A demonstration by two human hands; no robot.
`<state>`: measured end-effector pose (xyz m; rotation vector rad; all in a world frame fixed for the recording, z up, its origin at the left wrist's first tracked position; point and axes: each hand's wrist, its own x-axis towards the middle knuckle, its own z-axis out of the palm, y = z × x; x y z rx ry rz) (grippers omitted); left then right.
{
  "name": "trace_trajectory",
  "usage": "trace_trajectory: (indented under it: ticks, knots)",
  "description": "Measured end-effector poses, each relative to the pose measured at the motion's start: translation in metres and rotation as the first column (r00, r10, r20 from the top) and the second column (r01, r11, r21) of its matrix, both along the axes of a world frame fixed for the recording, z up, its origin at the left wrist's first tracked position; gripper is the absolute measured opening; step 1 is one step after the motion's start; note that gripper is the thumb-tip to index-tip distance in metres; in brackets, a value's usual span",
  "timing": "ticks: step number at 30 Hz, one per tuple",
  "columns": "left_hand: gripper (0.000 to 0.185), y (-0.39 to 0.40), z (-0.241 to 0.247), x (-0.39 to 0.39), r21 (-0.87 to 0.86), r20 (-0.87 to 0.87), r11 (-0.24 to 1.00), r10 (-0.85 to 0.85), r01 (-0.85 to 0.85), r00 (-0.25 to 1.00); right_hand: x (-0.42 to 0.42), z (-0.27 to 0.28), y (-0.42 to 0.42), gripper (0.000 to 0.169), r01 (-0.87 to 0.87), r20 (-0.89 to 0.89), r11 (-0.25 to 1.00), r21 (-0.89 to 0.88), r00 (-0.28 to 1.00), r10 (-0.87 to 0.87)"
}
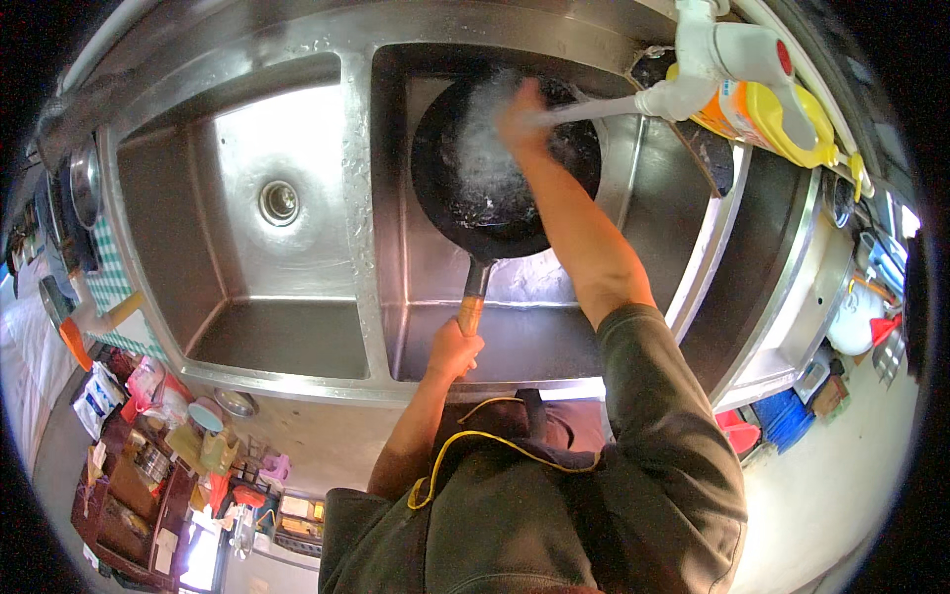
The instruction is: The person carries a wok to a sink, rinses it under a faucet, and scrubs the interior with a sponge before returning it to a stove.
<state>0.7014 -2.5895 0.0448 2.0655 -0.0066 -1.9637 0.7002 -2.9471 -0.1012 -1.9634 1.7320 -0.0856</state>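
Observation:
A black wok [486, 215] is in the right-hand basin [519, 345] of a stainless steel sink. My left hand [453, 349] grips its wooden handle [470, 315] near the basin's front edge. Over the inside of the wok is my right hand [525, 119], blurred and partly veiled by running water, so its fingers and anything in them cannot be made out. The stream [594, 111] comes from a pale plastic faucet [683, 93] at the upper right. Water splashes and looks whitish inside the wok.
Left of the divider [358, 223] lies a second basin with a round drain [279, 203]. A yellow plastic bottle [787, 122] stands behind the faucet. Beyond the left rim is a green checked cloth [111, 267]. A cluttered shelf [126, 505] stands at the lower left.

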Motion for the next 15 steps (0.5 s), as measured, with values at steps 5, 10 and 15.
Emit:
trace_trajectory:
  ticks: [5, 10, 15]
  knots:
    - [0.029, -0.011, 0.007, -0.004, 0.071, 0.034, 0.988, -0.142, 0.139, 0.989, 0.03, -0.02, 0.072, 0.054, -0.494, 0.151, 0.868, 0.061, 0.864, 0.481]
    - [0.032, -0.004, 0.0, -0.009, 0.064, 0.012, 0.994, -0.089, 0.088, 0.996, 0.009, 0.026, 0.119, 0.046, -0.861, 0.307, 0.508, 0.008, 0.486, 0.818]
    - [0.032, 0.002, 0.005, -0.01, 0.011, 0.05, 0.999, -0.042, 0.041, 0.998, 0.041, 0.018, 0.04, 0.042, -0.707, -0.09, 0.672, 0.222, 0.671, 0.736]
